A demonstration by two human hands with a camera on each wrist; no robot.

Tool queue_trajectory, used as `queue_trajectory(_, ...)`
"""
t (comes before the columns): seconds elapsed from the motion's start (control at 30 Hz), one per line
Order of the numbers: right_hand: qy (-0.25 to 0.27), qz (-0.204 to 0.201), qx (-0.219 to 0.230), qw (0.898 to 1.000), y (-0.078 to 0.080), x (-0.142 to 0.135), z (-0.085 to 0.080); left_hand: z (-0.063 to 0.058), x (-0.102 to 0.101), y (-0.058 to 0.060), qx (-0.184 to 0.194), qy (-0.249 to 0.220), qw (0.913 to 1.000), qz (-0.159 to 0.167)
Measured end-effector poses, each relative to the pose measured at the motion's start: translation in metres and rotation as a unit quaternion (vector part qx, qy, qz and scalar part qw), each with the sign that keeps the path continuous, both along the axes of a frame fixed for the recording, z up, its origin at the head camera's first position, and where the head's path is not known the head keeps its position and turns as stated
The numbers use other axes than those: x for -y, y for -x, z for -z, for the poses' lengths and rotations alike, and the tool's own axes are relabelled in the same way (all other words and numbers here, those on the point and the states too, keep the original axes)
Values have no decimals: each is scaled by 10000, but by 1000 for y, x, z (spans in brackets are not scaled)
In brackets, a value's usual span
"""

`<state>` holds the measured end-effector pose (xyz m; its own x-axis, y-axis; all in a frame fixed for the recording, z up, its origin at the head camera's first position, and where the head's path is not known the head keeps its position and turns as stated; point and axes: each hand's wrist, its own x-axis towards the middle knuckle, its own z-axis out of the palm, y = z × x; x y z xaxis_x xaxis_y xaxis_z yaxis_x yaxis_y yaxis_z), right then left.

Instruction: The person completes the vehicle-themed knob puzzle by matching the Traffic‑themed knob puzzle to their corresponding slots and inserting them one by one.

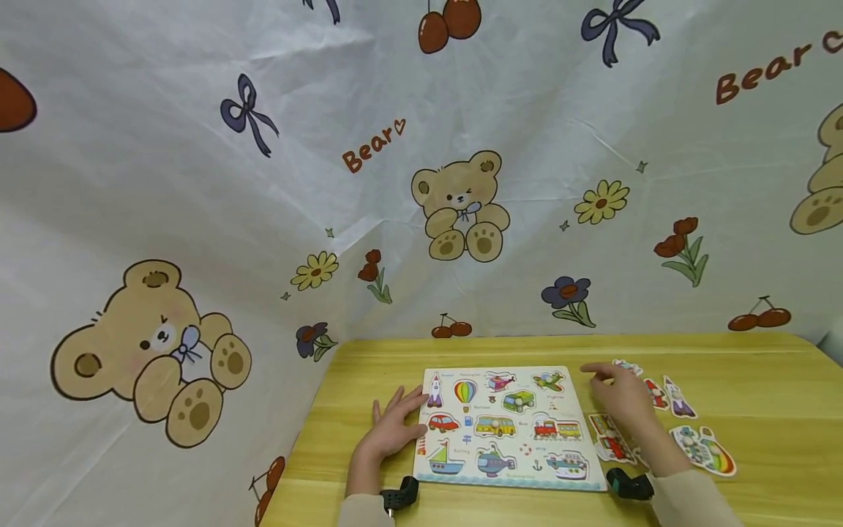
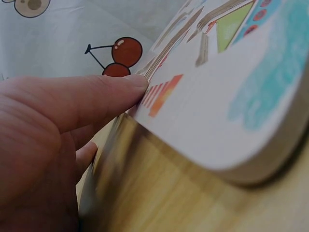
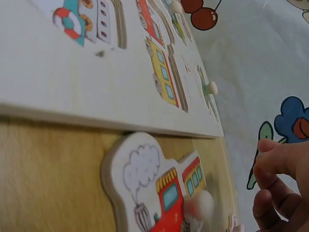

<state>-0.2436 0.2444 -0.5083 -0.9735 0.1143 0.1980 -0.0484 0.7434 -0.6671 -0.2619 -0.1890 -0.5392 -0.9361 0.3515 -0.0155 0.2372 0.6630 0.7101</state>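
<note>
A white puzzle board (image 1: 514, 483) printed with vehicles lies on the table. My left hand (image 1: 393, 428) rests at its left edge, fingers spread; in the left wrist view a digit of this hand (image 2: 96, 99) touches the board's rim. A knobbed green plane piece (image 3: 206, 88) and a knobbed green jeep piece (image 1: 519, 400) sit in the board. My right hand (image 1: 622, 399) is above the table just right of the board, index finger extended and the others bent, holding nothing visible. Below it lies a knobbed train piece (image 3: 169, 203), beside the board's edge.
Right of the right hand lie a rocket piece (image 1: 679, 399), a small red piece (image 1: 656, 394) and a rainbow-coloured balloon piece (image 1: 719, 455) overlapping another piece. More pieces (image 1: 628, 367) lie behind the hand. A bear-print cloth (image 1: 527, 293) hangs beyond the table (image 1: 369, 359).
</note>
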Motion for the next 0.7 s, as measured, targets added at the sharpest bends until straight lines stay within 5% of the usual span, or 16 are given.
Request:
queue_trajectory(0.3, -167, 259, -129, 9994, -12, -24, -6, 0, -1, 0, 12, 50, 10000, -25)
queue_trajectory(0.7, -281, 639, 331, 9970, -20, -60, -1, -2, -2, -2, 14, 46, 10000, -46)
